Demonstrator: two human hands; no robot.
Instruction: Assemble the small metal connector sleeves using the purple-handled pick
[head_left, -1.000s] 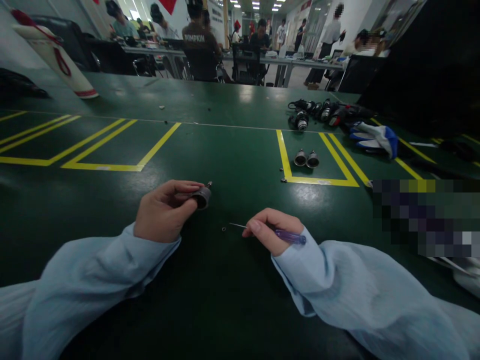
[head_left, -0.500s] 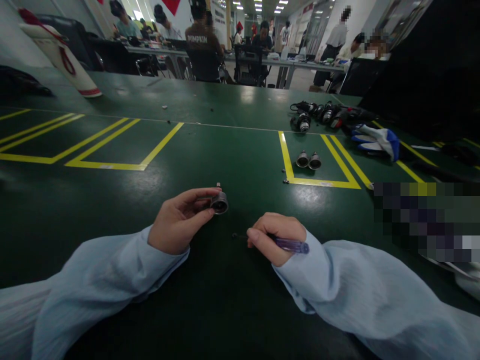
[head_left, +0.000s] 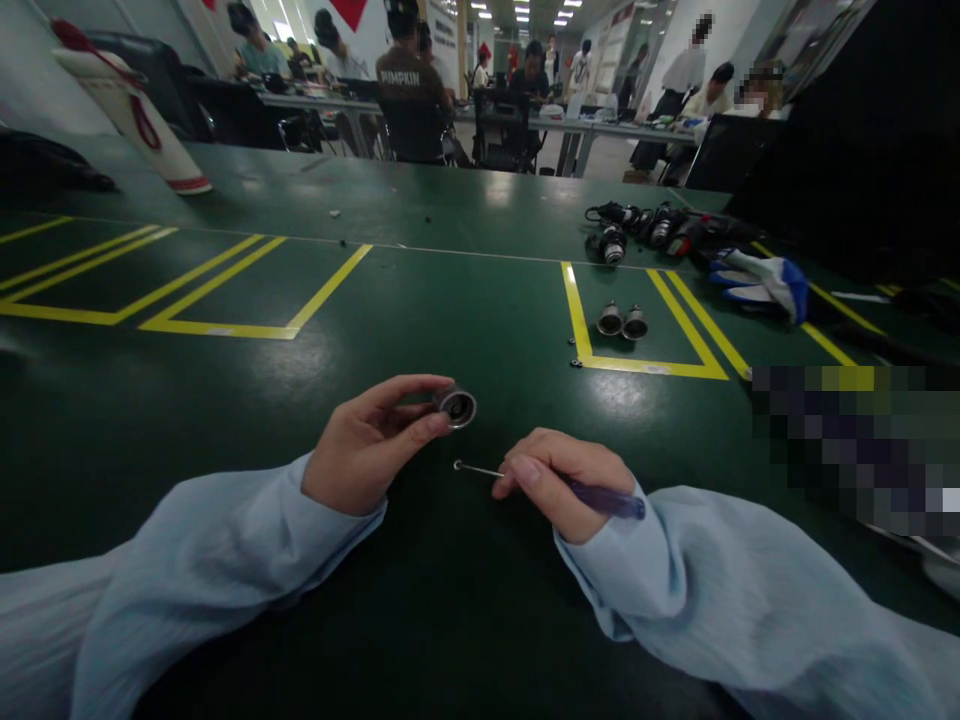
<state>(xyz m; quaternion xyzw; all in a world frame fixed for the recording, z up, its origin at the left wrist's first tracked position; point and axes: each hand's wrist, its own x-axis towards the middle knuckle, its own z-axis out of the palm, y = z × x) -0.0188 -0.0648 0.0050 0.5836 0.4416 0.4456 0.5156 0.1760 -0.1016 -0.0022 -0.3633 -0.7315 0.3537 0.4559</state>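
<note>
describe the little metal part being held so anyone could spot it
On the long dark green worktable, look near the front edge, beside the right hand gripping a thin purple-handled screwdriver. There the left hand pinches a small round grey metal cylinder. Two similar metal cylinders lie inside a yellow tape outline; this one alone is in a hand.

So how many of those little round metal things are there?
3. One small grey metal cylinder is pinched in the left hand; two more cylinders sit side by side inside the yellow-taped box. The dark pile behind may hide others.
</note>
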